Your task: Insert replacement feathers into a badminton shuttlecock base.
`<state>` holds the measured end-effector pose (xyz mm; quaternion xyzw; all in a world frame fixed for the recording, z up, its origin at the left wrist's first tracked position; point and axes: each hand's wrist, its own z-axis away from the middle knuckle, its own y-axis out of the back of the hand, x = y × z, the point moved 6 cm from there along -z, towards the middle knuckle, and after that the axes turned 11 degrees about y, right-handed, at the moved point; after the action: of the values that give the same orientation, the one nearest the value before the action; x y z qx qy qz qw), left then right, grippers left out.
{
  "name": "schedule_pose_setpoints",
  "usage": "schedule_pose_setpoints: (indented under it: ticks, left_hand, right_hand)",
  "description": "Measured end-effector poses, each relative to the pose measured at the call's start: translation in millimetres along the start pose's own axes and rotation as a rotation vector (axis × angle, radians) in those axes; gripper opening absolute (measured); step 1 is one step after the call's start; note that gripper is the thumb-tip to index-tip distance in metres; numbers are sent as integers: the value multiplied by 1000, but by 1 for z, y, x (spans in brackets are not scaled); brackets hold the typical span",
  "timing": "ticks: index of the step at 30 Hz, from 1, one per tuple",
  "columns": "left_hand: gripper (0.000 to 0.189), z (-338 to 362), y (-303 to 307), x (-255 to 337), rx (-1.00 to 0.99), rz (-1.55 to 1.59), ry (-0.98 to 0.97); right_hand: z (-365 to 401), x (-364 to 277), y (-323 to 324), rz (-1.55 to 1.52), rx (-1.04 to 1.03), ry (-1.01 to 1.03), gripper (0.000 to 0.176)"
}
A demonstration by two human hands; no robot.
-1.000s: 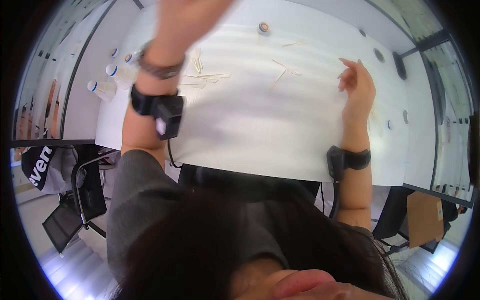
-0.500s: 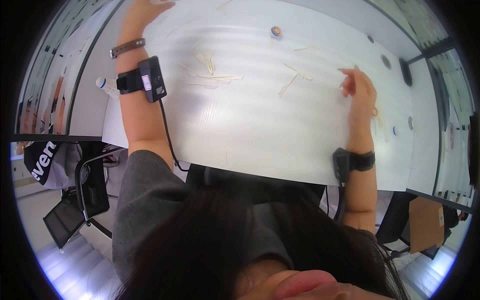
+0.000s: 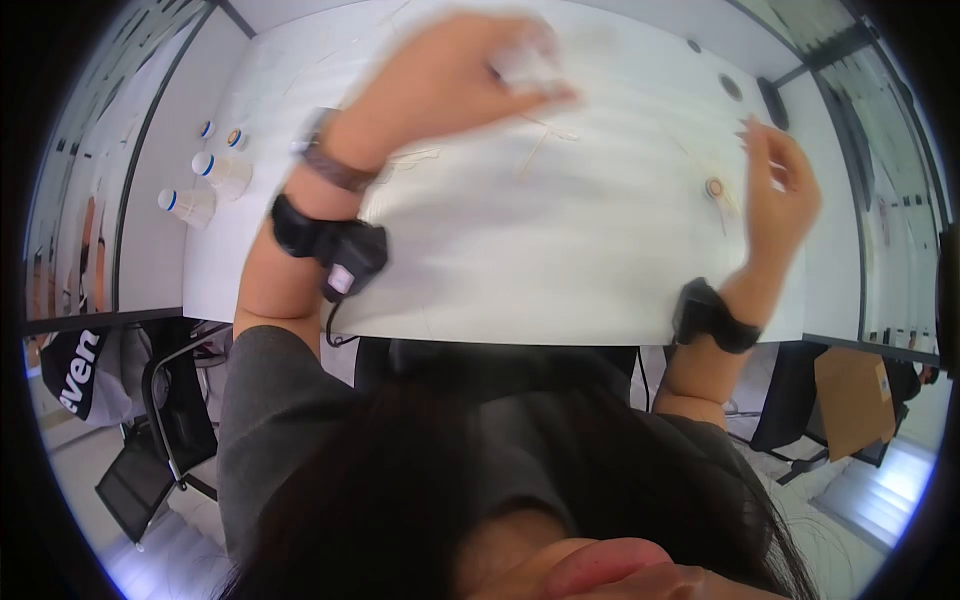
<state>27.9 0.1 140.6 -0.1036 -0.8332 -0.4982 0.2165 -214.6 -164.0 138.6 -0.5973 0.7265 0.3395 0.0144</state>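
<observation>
My left hand (image 3: 460, 80) is smeared by motion above the back middle of the white table (image 3: 500, 270). Its fingers curve round a pale, see-through blur (image 3: 530, 62) whose kind I cannot make out. Beneath and beside this hand lie thin pale sticks (image 3: 545, 135), partly covered by the hand and forearm. On the right, my right hand (image 3: 782, 185) is raised with its thumb and fingers apart, and no held thing shows. Left of it, a small round piece with an orange-brown ring (image 3: 714, 188) lies beside more thin sticks (image 3: 727, 215).
Two whitish bottles with blue-rimmed caps, one farther back (image 3: 222, 174) and one nearer (image 3: 188, 206), lean at the table's left side. Two small round pieces (image 3: 236, 138) lie behind them. Low partitions (image 3: 170, 150) border the table. A cable (image 3: 332, 325) runs from my left wrist device.
My left hand has swung from the far left to above the back middle. My right hand has shifted right and tilted. The view has turned, showing more of the table's left side.
</observation>
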Motion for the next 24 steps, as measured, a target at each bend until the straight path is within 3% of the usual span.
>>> schedule_pose_setpoints:
  ticks: [1,2,7,9,12,15,19,24]
  left_hand:
    - [35,3,-32,11,-210,219,-82]
    - [32,12,-63,18,-204,312,-229]
    - [35,59,-134,44,-633,470,-293]
    - [37,60,-135,46,-645,466,-290]
    - [41,59,-136,38,-782,587,-132]
    - [45,57,-131,43,-826,595,-88]
    - [45,57,-139,44,-809,629,-99]
    - [46,55,-137,43,-788,606,-128]
  right_hand:
    - [-2,10,15,92,-28,-62,19]
    - [0,25,28,66,-81,-125,23]
    - [36,71,50,431,-414,-137,31]
    - [53,79,42,354,-488,-224,42]
    - [69,83,27,399,-606,-6,54]
    - [69,98,22,402,-663,18,62]
    - [64,100,14,365,-723,-112,58]
    - [61,92,0,636,-714,98,40]
